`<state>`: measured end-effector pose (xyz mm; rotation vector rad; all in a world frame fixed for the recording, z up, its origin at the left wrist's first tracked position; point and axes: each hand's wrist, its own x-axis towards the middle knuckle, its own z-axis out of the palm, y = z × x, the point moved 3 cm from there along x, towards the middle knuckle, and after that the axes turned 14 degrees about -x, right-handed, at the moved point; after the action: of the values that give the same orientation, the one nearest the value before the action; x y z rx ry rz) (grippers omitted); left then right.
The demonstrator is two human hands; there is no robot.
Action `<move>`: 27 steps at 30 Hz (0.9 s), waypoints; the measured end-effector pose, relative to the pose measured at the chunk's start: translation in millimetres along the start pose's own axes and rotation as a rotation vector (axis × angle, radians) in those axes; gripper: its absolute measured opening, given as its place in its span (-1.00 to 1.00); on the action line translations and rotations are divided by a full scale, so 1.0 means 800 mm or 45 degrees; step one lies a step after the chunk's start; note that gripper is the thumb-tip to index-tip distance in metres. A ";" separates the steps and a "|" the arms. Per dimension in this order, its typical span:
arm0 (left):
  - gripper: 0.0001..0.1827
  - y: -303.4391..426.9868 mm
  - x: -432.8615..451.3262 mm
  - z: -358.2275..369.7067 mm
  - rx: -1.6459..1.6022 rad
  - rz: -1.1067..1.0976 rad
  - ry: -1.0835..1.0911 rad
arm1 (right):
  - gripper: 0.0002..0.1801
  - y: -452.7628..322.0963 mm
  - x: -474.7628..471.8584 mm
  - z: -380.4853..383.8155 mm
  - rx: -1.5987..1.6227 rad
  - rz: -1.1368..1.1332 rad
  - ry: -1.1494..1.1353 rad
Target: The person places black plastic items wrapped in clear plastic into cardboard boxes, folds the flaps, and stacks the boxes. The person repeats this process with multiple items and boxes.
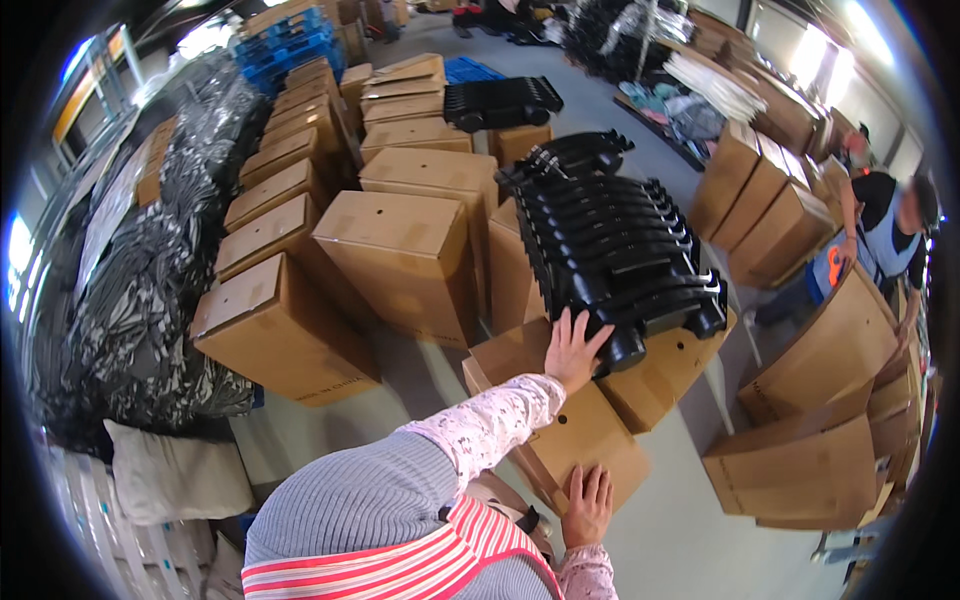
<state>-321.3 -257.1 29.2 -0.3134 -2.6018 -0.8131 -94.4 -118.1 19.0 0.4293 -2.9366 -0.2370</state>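
My left hand (574, 351) lies with spread fingers against the near end of a stack of black moulded plastic parts (607, 240), above a cardboard box. My right hand (588, 506) rests flat, fingers apart, on the near edge of a closed cardboard box (585, 442) with a small round hole. The black parts are nested in a long row and lean on boxes. Another cardboard box (667, 367) stands under their near right end. Neither hand grips anything.
Rows of closed cardboard boxes (397, 255) stand at the left and ahead. Bundled dark sheeting (165, 300) lines the far left. A co-worker (877, 217) at the right handles a large carton (825, 352). More black parts (502, 101) and blue pallets (289, 45) are farther back.
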 end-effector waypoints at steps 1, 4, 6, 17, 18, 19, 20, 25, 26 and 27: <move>-0.20 0.002 -0.001 0.000 0.034 0.058 0.034 | -0.55 0.002 0.002 -0.004 0.020 -0.012 0.038; -0.21 0.005 -0.001 0.002 0.165 0.140 -0.019 | -0.58 0.011 0.008 -0.015 0.020 -0.064 0.090; -0.20 0.005 0.006 -0.004 0.276 0.171 -0.132 | -0.60 0.023 0.015 -0.024 0.043 -0.097 0.093; -0.59 -0.031 -0.045 -0.151 -0.098 0.626 -0.701 | -0.62 0.059 0.029 -0.079 -0.068 -0.169 0.140; -0.60 -0.046 -0.056 -0.149 0.088 0.621 -0.906 | -0.61 0.059 0.028 -0.079 -0.095 -0.183 0.113; -0.64 -0.052 -0.059 -0.155 0.113 0.759 -0.683 | -0.61 0.061 0.028 -0.080 -0.105 -0.204 0.107; -0.67 -0.060 -0.057 -0.156 0.219 0.783 -0.562 | -0.63 0.065 0.029 -0.082 -0.084 -0.203 0.088; -0.71 -0.058 -0.023 -0.169 -0.165 0.950 -0.330 | -0.64 0.107 0.034 -0.116 0.256 -0.003 0.051; -0.73 -0.053 -0.017 -0.175 -0.203 0.960 -0.355 | -0.67 0.111 0.032 -0.125 0.289 0.009 0.035; -0.75 -0.047 -0.015 -0.182 -0.204 0.970 -0.392 | -0.69 0.114 0.031 -0.133 0.324 0.021 0.023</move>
<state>-278.8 -373.4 115.3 -1.4586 -2.3534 -0.7163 -122.6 -52.9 142.3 0.4377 -2.9605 0.1442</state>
